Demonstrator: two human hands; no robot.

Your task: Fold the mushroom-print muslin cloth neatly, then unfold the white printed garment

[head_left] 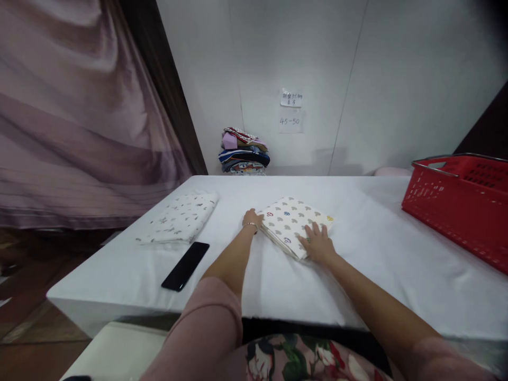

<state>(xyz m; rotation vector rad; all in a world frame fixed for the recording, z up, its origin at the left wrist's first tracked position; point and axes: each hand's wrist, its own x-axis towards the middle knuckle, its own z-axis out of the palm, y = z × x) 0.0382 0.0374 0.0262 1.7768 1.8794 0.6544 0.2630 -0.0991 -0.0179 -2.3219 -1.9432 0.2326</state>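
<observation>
A folded white cloth (pixel 291 225) with rows of grey motifs and a few coloured ones lies turned at an angle on the white-covered table (pixel 357 296). At its left corner is my left hand (pixel 252 218), with the fingers curled round the edge. My right hand (pixel 318 243) rests flat on the near right part of the cloth, fingers spread. To the left lies another folded white cloth (pixel 180 217) with small dark prints, apart from both hands. Between that cloth and my left forearm is a black phone (pixel 186 266).
A red plastic basket (pixel 456 203) with a metal handle stands at the table's right side. Behind the far edge is a stack of folded fabrics (pixel 244 153) against the white wall (pixel 301 47). A pink curtain (pixel 79 116) hangs at left; a white seat (pixel 119 352) is below.
</observation>
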